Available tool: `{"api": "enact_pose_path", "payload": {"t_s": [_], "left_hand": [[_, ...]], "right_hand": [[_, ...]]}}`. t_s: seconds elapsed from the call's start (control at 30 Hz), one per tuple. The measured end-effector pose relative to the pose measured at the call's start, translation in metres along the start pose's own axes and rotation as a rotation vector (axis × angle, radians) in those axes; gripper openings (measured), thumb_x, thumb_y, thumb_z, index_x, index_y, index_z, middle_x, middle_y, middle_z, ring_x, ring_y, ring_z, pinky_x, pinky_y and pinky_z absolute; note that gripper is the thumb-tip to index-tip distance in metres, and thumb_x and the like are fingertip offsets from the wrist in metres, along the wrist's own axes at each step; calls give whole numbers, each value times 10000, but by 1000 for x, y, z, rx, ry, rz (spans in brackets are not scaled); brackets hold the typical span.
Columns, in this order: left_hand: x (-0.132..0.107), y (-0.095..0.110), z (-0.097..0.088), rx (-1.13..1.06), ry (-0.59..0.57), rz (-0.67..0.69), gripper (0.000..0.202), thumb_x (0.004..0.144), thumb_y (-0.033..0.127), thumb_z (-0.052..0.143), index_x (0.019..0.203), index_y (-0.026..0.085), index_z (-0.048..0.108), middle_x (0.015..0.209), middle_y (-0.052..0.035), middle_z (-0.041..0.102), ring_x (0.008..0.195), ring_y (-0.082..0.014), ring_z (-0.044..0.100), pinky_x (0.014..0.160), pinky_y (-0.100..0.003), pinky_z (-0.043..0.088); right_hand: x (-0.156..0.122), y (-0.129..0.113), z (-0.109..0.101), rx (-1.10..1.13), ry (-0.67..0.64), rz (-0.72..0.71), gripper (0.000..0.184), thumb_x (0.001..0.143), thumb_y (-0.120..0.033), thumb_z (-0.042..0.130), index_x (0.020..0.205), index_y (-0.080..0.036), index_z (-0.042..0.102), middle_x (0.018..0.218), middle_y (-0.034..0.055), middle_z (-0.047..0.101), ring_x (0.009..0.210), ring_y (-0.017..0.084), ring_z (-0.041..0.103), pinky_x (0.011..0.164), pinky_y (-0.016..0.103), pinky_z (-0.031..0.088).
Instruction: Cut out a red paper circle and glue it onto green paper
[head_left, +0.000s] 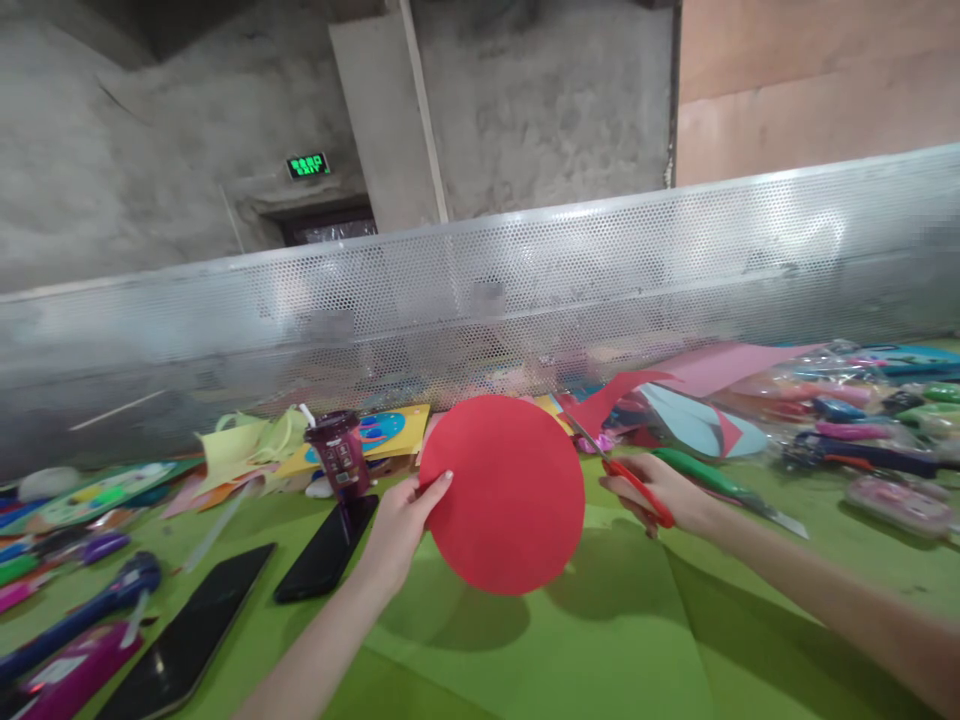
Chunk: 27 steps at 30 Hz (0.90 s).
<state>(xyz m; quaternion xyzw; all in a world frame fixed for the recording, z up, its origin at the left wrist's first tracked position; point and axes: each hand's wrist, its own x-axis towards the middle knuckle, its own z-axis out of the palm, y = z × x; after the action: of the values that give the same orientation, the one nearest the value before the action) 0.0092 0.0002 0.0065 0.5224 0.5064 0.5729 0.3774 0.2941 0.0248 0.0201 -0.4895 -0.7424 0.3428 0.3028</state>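
A round red paper disc (504,495) is held up above the table, facing me. My left hand (409,515) pinches its left edge, thumb in front and the other fingers behind. On the disc's right, my right hand (654,490) is closed round the red-handled scissors (637,487), whose blades point up and left near the disc's upper right edge. A red paper scrap (615,396) lies or hangs just beyond the blades; I cannot tell which. Below the disc is a large green paper sheet (540,650) on the green tabletop.
Two black phones (199,625) and a dark drink cup with a straw (339,455) stand or lie at left. A green utility knife (724,485) with its blade out lies right of my hand. Several coloured papers and craft supplies line the perforated metal divider (480,300).
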Motion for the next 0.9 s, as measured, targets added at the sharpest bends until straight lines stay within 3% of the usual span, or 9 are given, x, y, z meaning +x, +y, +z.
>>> {"api": "enact_pose_path", "payload": {"t_s": [0.1, 0.23, 0.43, 0.53, 0.63, 0.7, 0.77, 0.9], "left_hand": [[5, 4, -9, -93, -138, -15, 385, 663, 386, 606, 959, 141, 609, 927, -78, 663, 863, -218, 598, 767, -321, 462], [13, 11, -25, -61, -176, -39, 354, 655, 353, 627, 944, 150, 611, 926, -69, 667, 863, -220, 602, 769, -320, 467], [23, 12, -48, 7, -66, -86, 384, 635, 378, 637, 966, 186, 601, 889, -50, 678, 781, -207, 629, 712, -302, 487], [24, 11, -59, 68, -177, -164, 384, 635, 379, 638, 966, 188, 598, 904, -54, 674, 795, -214, 626, 710, -304, 483], [21, 10, -67, 181, -455, -271, 369, 640, 375, 634, 949, 174, 608, 901, -61, 673, 802, -229, 621, 706, -310, 472], [19, 10, -68, 260, -571, -283, 353, 654, 387, 615, 931, 167, 614, 900, -62, 671, 807, -239, 617, 700, -311, 464], [17, 8, -64, 327, -592, -242, 346, 664, 402, 596, 915, 165, 616, 908, -58, 667, 834, -251, 606, 710, -315, 454], [16, 1, -48, 408, -471, -147, 384, 643, 396, 607, 952, 168, 608, 1013, -55, 636, 980, -251, 542, 818, -301, 404]], "right_hand": [[2, 3, -3, -230, 75, -96, 266, 775, -400, 422, 609, -194, 391, 422, -54, 442, 362, 98, 459, 370, 214, 386], [7, 10, -12, -654, 154, -229, 238, 796, -355, 388, 672, -177, 486, 567, 19, 556, 512, 144, 518, 478, 240, 390], [14, 15, -27, -878, -5, -283, 127, 727, -230, 465, 759, -211, 586, 805, 41, 623, 708, 172, 568, 640, 245, 397], [21, 25, -34, -966, -7, -190, 206, 697, -255, 502, 862, -177, 599, 924, 105, 603, 780, 234, 575, 678, 308, 402], [25, 40, -41, -1031, -4, -28, 215, 677, -253, 520, 809, -107, 608, 828, 173, 604, 700, 281, 587, 570, 335, 406], [25, 47, -46, -1034, -57, 21, 179, 686, -251, 515, 713, -101, 610, 741, 163, 609, 633, 260, 587, 521, 309, 395], [22, 49, -52, -1008, -127, 20, 173, 705, -242, 498, 644, -117, 600, 674, 124, 611, 579, 214, 578, 500, 276, 383], [15, 46, -61, -951, -199, 5, 166, 708, -255, 509, 620, -142, 593, 599, 57, 599, 516, 153, 549, 464, 233, 357]]}}
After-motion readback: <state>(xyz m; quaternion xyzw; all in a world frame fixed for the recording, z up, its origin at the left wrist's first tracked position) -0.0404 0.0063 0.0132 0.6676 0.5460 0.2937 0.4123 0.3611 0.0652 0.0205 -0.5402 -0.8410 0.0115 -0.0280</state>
